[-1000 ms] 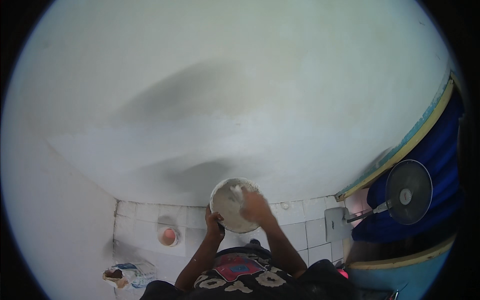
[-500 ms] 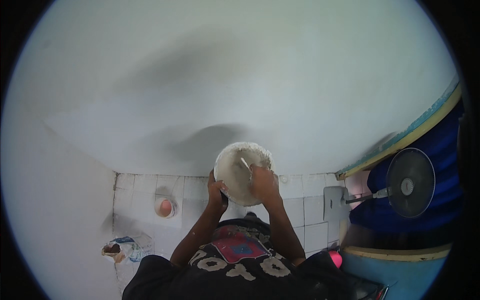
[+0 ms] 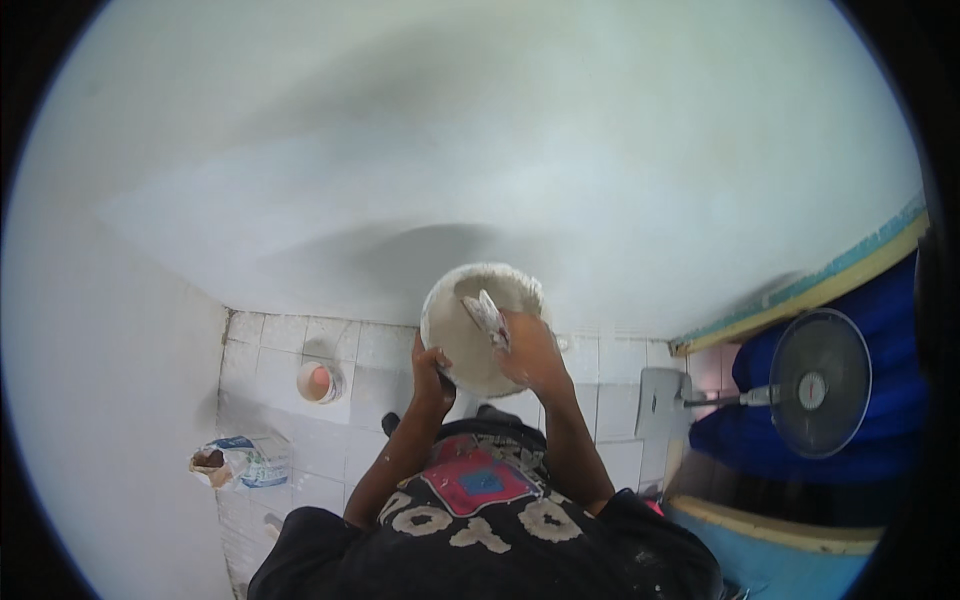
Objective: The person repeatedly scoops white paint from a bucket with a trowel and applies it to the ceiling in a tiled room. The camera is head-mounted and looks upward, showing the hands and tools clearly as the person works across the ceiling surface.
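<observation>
Since the earlier frame, the flat-bladed spreading tool (image 3: pixel 483 315) has been turned so that more of its blade face is exposed, and the bucket (image 3: pixel 490 267) now appears slightly higher in the view; part of this shift may be due to head movement.

The bucket is held in front of the body, between the torso and the pale wall (image 3: pixel 600 170), with its open mouth facing the camera. Its left side is gripped by the left hand (image 3: pixel 430 378); the fingers are clamped on the bucket wall, with the thumb at the rim. The tool is enclosed by the right hand (image 3: pixel 533 352), its fingers closed around the handle end, and its blade is positioned over the bucket mouth. Whether the blade is in contact with the paste (image 3: pixel 455 335) cannot be told.

Progress is judged as follows. The bucket has been charged with pale paste, and the blade is already coated. The paste appears to be in the course of being worked or gathered. A substantial quantity seems to be left in the bucket. Uneven tone is shown on the wall, but finished and unfinished areas cannot be distinguished reliably under the shadows.
</observation>
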Demonstrator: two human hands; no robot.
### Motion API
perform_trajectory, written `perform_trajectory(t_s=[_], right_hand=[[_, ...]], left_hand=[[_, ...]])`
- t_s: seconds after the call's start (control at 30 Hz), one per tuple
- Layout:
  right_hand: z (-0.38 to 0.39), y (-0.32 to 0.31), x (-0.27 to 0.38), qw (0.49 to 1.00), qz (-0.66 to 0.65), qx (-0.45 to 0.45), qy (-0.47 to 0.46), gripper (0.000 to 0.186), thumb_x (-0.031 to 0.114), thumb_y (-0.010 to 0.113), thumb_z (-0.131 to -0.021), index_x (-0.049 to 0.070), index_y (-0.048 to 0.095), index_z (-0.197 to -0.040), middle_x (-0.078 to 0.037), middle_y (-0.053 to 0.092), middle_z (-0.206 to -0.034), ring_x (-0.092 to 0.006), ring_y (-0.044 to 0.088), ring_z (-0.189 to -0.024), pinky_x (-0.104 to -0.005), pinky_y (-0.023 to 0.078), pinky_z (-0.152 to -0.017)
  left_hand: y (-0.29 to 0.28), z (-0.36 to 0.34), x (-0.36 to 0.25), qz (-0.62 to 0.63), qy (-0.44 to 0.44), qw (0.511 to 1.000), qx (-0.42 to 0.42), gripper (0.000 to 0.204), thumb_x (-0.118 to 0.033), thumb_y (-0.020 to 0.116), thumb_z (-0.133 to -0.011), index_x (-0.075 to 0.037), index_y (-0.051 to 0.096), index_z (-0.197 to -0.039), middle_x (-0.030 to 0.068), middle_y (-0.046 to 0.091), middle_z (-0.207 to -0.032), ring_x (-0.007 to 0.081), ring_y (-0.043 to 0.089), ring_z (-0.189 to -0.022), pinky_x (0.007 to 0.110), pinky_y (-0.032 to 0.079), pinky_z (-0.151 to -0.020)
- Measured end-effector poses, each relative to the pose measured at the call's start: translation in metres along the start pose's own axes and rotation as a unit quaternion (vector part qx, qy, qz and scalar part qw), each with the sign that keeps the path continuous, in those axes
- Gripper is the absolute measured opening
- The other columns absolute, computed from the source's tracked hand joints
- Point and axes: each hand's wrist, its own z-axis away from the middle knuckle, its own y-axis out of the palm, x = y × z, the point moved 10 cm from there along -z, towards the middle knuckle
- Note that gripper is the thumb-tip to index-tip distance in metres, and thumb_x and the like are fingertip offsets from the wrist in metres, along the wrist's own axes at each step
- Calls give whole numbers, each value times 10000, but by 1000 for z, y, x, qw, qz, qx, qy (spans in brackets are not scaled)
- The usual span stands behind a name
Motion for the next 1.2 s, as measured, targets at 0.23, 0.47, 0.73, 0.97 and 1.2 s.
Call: perform_trajectory(t_s=[0.23, 0.47, 0.73, 0.97, 1.2], right_hand=[[-21, -52, -33, 920, -369, -131, -13, 310, -28, 559, -774, -16, 629, -1076, -248, 663, -957, -327, 676, -924, -360, 505, -779], [-58, -174, 61, 891, 21, -414, -184, 590, -90, 582, -704, 54, 568, -1276, -216, 605, -1212, -380, 598, -1093, -428, 507, -877], [-175, -209, 107, 838, 214, -468, -182, 663, 15, 671, -666, 96, 559, -1314, -126, 624, -811, -328, 604, -781, -442, 489, -743], [-173, -89, 71, 914, 185, -333, -139, 533, 49, 667, -694, 48, 602, -1223, -158, 660, -825, -328, 636, -811, -424, 507, -803], [-167, -156, 117, 868, -186, -418, -191, 277, -47, 579, -798, -14, 667, -1059, -110, 684, -831, -121, 627, -775, -262, 485, -741]], left_hand=[[1, 11, 7, -2, 14, 1000, -27, 711, -38, 456, -563, -67, 448, -1273, 115, 534, -1082, 256, 561, -966, 317, 517, -828], [-14, -11, -13, 1, 45, 999, 2, 627, -30, 455, -582, -70, 468, -1208, 101, 526, -1023, 242, 544, -928, 314, 500, -790], [-32, -25, -46, -6, 33, 999, -21, 666, -18, 461, -564, -76, 460, -1227, 103, 529, -1046, 252, 543, -952, 338, 496, -825], [-84, -57, -56, 15, -6, 1000, -27, 689, -15, 469, -550, -80, 456, -1236, 100, 527, -1057, 257, 539, -963, 347, 491, -826], [-80, -63, -74, -23, -14, 1000, -6, 651, -12, 476, -573, -79, 461, -1221, 98, 527, -1040, 235, 537, -921, 336, 492, -779]])
